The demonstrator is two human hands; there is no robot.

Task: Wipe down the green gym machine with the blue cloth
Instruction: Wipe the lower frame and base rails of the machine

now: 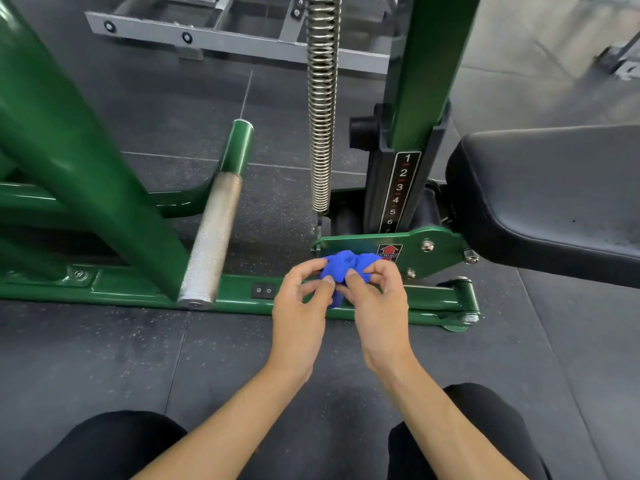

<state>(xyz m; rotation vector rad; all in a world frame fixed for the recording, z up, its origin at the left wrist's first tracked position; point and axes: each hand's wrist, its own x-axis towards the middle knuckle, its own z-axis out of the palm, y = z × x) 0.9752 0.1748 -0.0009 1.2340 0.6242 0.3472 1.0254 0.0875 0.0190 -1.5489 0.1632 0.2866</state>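
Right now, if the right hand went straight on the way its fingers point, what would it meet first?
The right hand pinches the blue cloth; past that, probably the green plate by the arrow sticker, though depth is unclear.

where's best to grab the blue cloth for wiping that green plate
Probably the bunched middle of the cloth, from the near side: it sits wadded between the left hand and right hand before the plate, so its far face is free.

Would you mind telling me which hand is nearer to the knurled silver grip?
Left. The left hand sits just right of the knurled silver grip; the right hand is farther right, both pinching the blue cloth.
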